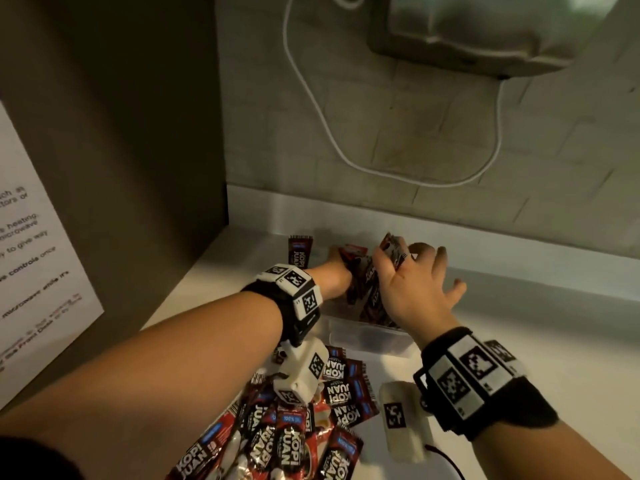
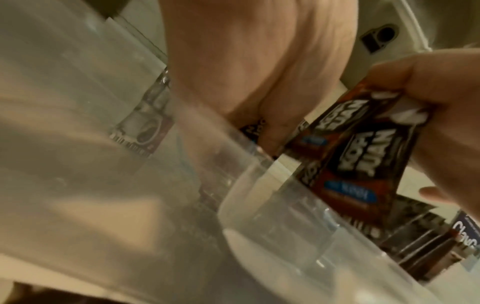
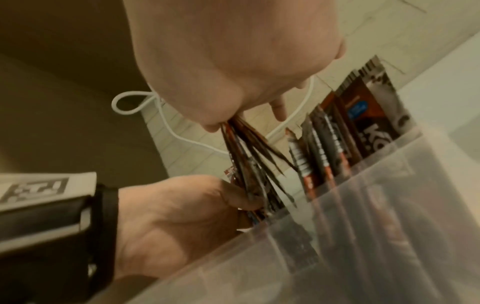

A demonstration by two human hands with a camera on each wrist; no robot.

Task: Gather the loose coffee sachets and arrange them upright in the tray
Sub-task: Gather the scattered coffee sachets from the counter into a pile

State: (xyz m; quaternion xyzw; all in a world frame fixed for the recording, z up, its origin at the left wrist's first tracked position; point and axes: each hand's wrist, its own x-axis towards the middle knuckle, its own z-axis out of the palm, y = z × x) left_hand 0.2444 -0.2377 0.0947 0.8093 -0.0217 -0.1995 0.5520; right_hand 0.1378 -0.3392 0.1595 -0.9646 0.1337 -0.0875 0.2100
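Note:
A clear plastic tray point(image 1: 367, 337) stands on the white counter, with red-and-black coffee sachets point(image 3: 350, 133) upright along its far end. Both hands are over the tray. My right hand point(image 1: 412, 289) pinches the top of a bunch of sachets point(image 1: 372, 285) between thumb and forefinger, the other fingers spread. My left hand point(image 1: 332, 278) reaches in from the left, and its fingers point(image 3: 241, 197) hold the lower part of the same bunch point(image 3: 246, 160). A pile of loose sachets point(image 1: 298, 434) lies on the counter in front of the tray, under my left forearm.
One sachet point(image 1: 300, 252) stands alone behind the tray near the backsplash. A dark brown panel point(image 1: 121, 133) carrying a printed notice point(image 1: 27, 254) walls off the left side. A white cable point(image 1: 311, 98) loops down the tiled wall from a mounted unit point(image 1: 485, 29).

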